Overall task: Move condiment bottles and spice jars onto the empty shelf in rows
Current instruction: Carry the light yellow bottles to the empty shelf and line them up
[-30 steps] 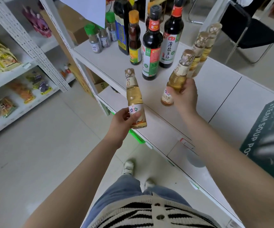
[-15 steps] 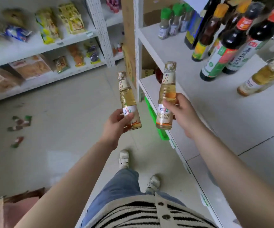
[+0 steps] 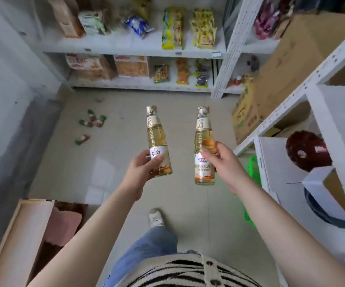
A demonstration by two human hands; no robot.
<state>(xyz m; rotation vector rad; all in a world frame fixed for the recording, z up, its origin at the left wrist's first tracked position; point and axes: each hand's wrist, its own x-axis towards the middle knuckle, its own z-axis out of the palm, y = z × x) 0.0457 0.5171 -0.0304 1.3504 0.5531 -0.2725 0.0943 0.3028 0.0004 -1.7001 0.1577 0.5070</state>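
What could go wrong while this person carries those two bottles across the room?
1. The left hand grips only the bottom of the left bottle, so the tall top could tip or slip out.
2. Small packets lie scattered on the floor ahead; stepping on one might cause a slip.
3. The right bottle, in the right hand, hangs close beside the other; they might knock together.
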